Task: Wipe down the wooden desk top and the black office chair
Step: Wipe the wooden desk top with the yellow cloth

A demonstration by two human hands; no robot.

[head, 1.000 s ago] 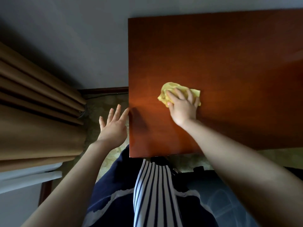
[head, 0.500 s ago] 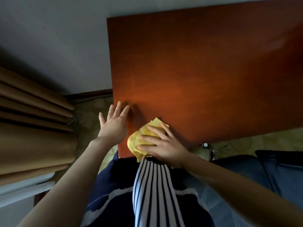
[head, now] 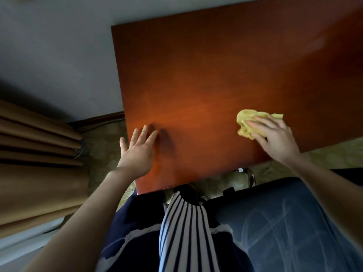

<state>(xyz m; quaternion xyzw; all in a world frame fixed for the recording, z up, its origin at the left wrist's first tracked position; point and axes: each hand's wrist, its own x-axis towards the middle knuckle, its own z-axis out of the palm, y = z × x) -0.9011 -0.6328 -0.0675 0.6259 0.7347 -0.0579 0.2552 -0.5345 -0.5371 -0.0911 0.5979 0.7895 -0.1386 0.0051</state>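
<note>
Head view, 1 frame, items as we log them:

1. Surface (head: 216,75): reddish-brown wooden desk top, glossy, filling the upper right. Its far edge meets a grey wall (head: 59,55).
2. Yellow cloth (head: 245,120): crumpled, lying on the surface near its front edge, right of centre.
3. Right hand (head: 275,138): fingers extended and spread over the cloth, pressing it down onto the surface. We see no finger curled round it.
4. Left hand (head: 139,152): released, fingers straight and fanned, holding nothing. It sits at the left edge of the surface near the front corner. We cannot tell whether it touches the wood.
5. Office chair (head: 284,222): dark seat with faint pale streaks, at the lower right, below the front edge of the surface and under the right forearm.
6. Brown curtain (head: 35,154): pleated, at the left, above a patterned carpet (head: 102,146).
7. Striped garment (head: 184,232): navy and white, bottom centre.
</note>
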